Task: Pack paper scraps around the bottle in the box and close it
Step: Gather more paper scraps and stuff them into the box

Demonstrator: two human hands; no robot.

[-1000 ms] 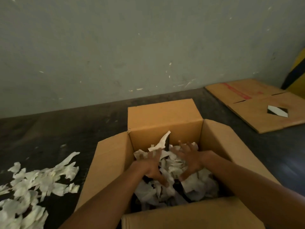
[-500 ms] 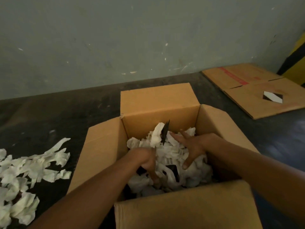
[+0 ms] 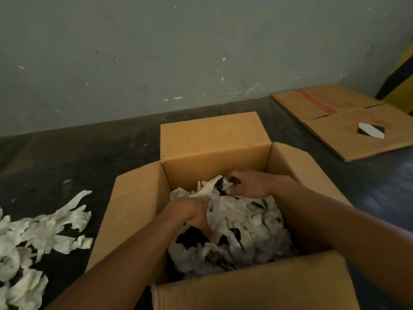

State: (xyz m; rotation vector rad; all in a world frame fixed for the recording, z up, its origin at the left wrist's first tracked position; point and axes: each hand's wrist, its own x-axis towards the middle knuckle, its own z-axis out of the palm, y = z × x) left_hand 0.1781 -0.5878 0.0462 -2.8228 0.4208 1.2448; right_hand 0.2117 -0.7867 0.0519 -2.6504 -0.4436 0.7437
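Head view: one open box (image 3: 214,157) on a dark floor (image 3: 89,157), both hands inside it.
Left hand (image 3: 190,211): fingers curled and pushed down into the scraps (image 3: 245,220) at the near left of the box; whether they clamp any I cannot tell.
Right hand (image 3: 250,183): at the far side, fingers bent and closed on a white scrap with a dark patch.
Box: four flaps standing open; filled with crumpled white scraps, dark gaps showing between them.
Bottle: I cannot make it out; the dark patches under the scraps may be it.
Loose scraps (image 3: 33,238): one heap on the floor, left of the box.
Flat cardboard (image 3: 348,121): one sheet, far right, well apart from the box.
Wall (image 3: 178,52): grey, behind.
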